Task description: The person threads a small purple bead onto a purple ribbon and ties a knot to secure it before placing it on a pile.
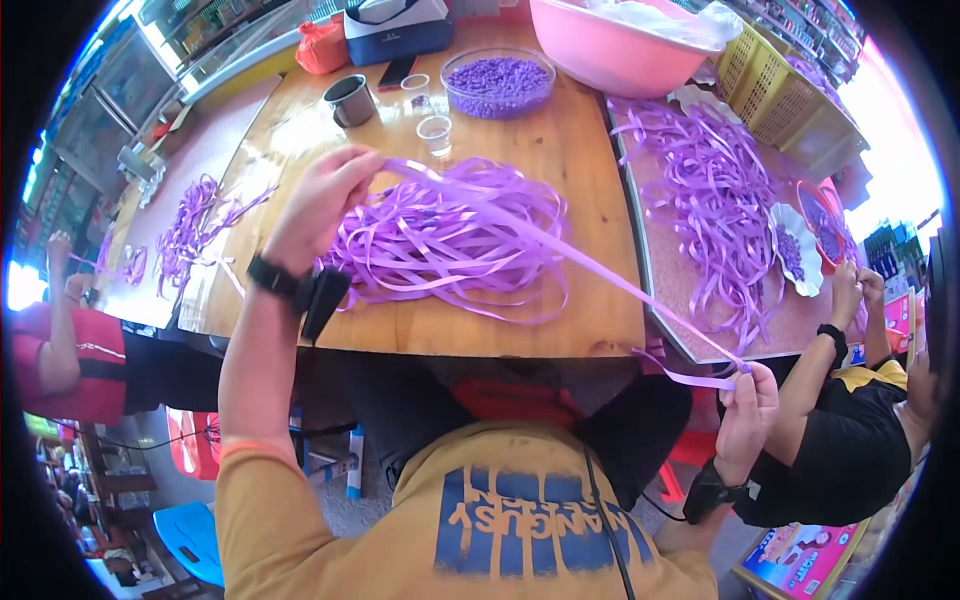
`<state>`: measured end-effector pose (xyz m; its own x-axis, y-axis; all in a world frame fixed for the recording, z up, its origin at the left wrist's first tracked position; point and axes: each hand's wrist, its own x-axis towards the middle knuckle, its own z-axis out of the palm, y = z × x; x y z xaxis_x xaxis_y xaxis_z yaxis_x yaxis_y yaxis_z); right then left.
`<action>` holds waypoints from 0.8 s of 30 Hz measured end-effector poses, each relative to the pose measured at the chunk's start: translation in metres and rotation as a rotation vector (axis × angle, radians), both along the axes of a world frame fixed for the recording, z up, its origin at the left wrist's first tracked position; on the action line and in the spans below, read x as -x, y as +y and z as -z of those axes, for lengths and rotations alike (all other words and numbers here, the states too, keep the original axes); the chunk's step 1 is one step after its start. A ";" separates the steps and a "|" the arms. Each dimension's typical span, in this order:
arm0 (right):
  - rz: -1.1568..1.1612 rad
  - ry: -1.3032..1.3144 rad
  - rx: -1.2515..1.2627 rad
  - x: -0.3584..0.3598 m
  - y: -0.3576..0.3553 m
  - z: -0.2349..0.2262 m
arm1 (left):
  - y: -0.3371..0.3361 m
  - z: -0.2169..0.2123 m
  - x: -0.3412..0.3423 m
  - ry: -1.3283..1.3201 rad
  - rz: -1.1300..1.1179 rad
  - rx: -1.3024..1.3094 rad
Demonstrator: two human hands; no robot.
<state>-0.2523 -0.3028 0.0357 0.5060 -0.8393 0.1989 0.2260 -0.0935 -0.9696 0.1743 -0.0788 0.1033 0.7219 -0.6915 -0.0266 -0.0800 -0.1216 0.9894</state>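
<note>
A glossy purple ribbon (pixel 620 282) is stretched in a taut slant across the wooden table's front right. My left hand (pixel 338 185) is closed round the ribbon above the left side of a loose pile of purple ribbons (pixel 440 250). Out past the table's front right corner, my right hand (pixel 748 405) pinches the ribbon near its tail. A small purple piece shows at those fingertips, too small to make out. The short tail bends back to the left from there. Both wrists wear black bands.
Behind the pile stand a clear bowl (pixel 500 88) of small purple pieces, two clear cups (pixel 435 133), a metal mug (pixel 350 102) and a phone (pixel 398 72). A pink basin (pixel 620 45) and yellow crate (pixel 790 90) sit far right. Co-workers sit on both sides near more ribbons (pixel 715 200).
</note>
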 end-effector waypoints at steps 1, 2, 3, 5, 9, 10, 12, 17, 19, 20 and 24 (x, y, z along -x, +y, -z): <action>-0.003 -0.012 -0.001 0.002 0.000 -0.001 | -0.014 -0.003 -0.011 -0.041 0.035 -0.006; 0.008 -0.005 0.012 0.004 0.002 -0.005 | -0.032 0.001 -0.024 -0.105 0.012 -0.003; 0.016 0.001 0.026 0.008 0.003 -0.009 | -0.046 0.008 -0.038 -0.170 -0.015 0.000; 0.012 -0.020 0.035 0.012 0.004 -0.012 | -0.063 0.029 -0.072 -0.476 -0.025 -0.137; 0.052 0.072 0.065 0.020 0.008 -0.008 | -0.097 0.056 -0.082 -1.110 -0.121 -0.629; 0.043 0.150 0.076 0.022 0.010 -0.007 | -0.103 0.061 -0.082 -1.116 -0.118 -0.622; 0.066 0.204 0.008 0.027 0.016 -0.004 | -0.119 0.054 -0.054 -1.026 -0.242 -0.853; -0.040 0.230 0.084 0.014 0.029 -0.023 | -0.120 0.058 -0.058 -0.955 -0.102 -0.910; -0.074 0.257 0.101 0.010 0.028 -0.028 | -0.119 0.059 -0.063 -0.939 -0.034 -0.957; -0.107 0.287 0.117 0.008 0.028 -0.033 | -0.120 0.056 -0.065 -0.942 -0.024 -0.959; -0.088 0.310 0.348 -0.021 0.029 -0.058 | -0.103 0.032 -0.069 -1.115 0.026 -0.604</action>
